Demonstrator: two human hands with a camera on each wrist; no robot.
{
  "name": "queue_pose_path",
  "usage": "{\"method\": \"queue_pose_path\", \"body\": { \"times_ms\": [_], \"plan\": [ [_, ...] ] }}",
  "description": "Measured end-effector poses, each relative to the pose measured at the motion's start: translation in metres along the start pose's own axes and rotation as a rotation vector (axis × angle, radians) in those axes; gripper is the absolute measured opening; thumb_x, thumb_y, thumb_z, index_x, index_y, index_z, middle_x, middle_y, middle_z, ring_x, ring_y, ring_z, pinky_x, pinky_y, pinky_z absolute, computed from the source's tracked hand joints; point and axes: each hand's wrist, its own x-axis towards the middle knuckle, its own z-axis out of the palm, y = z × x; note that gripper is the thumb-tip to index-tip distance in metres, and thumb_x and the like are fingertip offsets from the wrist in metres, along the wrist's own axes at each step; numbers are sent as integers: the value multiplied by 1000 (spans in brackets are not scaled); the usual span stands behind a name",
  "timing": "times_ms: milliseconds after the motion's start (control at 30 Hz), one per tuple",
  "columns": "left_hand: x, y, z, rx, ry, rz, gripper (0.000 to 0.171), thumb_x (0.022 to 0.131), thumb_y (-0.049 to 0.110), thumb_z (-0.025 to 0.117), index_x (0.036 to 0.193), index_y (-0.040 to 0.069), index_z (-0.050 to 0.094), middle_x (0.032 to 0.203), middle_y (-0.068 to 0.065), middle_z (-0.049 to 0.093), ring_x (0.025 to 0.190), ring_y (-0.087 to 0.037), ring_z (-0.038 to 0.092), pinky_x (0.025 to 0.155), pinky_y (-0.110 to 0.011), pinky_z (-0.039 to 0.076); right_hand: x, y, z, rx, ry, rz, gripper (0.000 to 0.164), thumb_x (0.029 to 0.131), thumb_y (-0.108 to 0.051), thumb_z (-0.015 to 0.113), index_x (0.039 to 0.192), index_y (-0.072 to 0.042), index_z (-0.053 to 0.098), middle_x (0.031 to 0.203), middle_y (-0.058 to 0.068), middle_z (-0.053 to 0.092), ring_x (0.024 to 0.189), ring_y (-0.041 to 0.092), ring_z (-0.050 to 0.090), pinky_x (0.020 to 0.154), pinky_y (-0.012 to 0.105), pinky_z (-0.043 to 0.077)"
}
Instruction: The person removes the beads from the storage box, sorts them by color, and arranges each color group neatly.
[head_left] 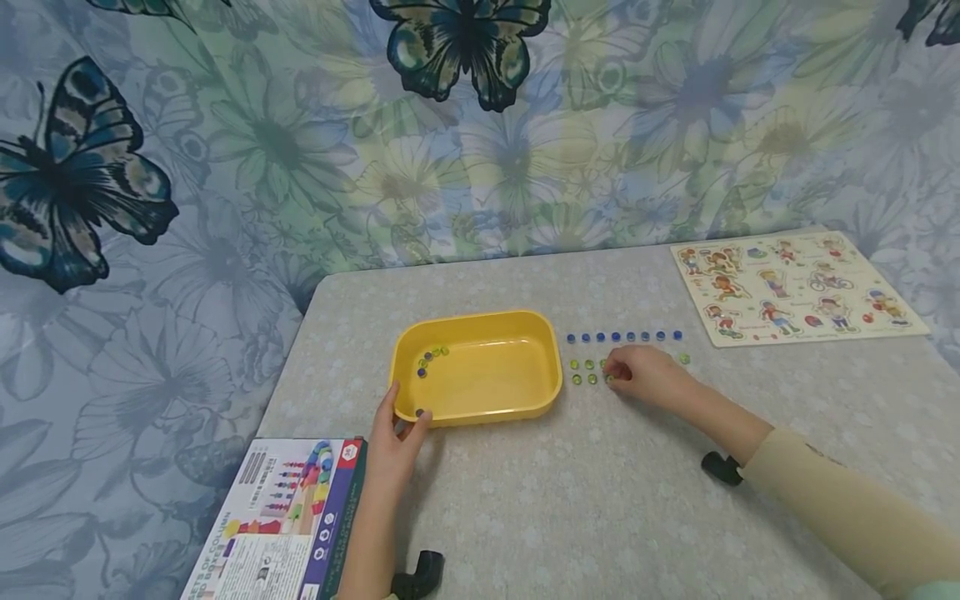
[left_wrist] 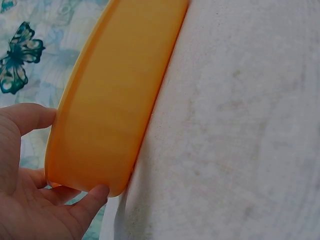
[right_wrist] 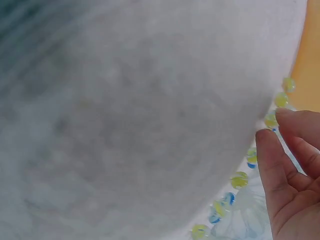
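Note:
My left hand (head_left: 393, 450) holds the near left corner of a yellow plastic tray (head_left: 480, 414), thumb on its rim and fingers around the outer wall. Several green and blue glass marbles (head_left: 422, 372) lie along the tray's left side. To the right of the tray, my right hand (head_left: 648, 375) pinches a yellow-green marble (right_wrist: 271, 120) between thumb and forefinger, low over the table. Green marbles (head_left: 592, 379) stand in two short rows beside these fingertips, partly hidden by the hand. Behind them runs a straight row of blue marbles (head_left: 631, 337).
A board with cut-out picture figures (head_left: 802, 287) lies at the back right. At the front left, a printed toy box (head_left: 277, 517) sits beside my left forearm. The patterned tablecloth (head_left: 555, 508) covers the table, whose back edge meets a butterfly-print curtain (head_left: 517, 167).

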Motion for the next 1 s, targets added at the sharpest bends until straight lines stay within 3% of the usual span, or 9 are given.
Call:
{"method": "queue_pose_path", "body": {
  "times_ms": [200, 400, 533, 667, 1000],
  "plan": [
    [0, 2, 1, 6, -9, -5, 74, 90, 32, 61, 149, 29, 18, 153, 0, 22, 134, -23, 33, 104, -38, 36, -4, -10, -11, 31, 34, -21, 18, 82, -11, 67, 100, -8, 68, 83, -2, 63, 73, 13, 56, 63, 29, 49],
    [-1, 2, 1, 2, -7, -16, 74, 90, 32, 61, 149, 32, 17, 153, -1, 21, 134, -23, 33, 104, -39, 36, 6, -42, -18, 127, 123, -148, 31, 86, -16, 66, 116, -8, 64, 103, 6, 65, 86, 16, 60, 71, 30, 54],
    [0, 0, 1, -8, -7, -16, 75, 89, 34, 62, 148, 32, 17, 153, -1, 21, 133, -23, 33, 104, -39, 36, 23, -71, -7, 195, 131, -214, 33, 86, -16, 67, 118, -7, 63, 109, 7, 64, 90, 16, 60, 75, 29, 54],
    [0, -2, 0, -2, -6, -7, 76, 88, 39, 63, 149, 31, 18, 153, -2, 22, 133, -24, 34, 104, -38, 37, 46, -102, 12, 176, 93, -232, 33, 86, -16, 67, 117, -8, 63, 109, 5, 64, 89, 16, 60, 74, 27, 53],
    [2, -2, 2, 12, 0, -29, 75, 88, 35, 63, 149, 31, 18, 153, -1, 21, 133, -25, 34, 103, -39, 37, 99, -162, 46, 84, -30, -142, 37, 86, -20, 68, 121, -10, 62, 119, 4, 62, 95, 15, 59, 80, 26, 51]
  ]
}}
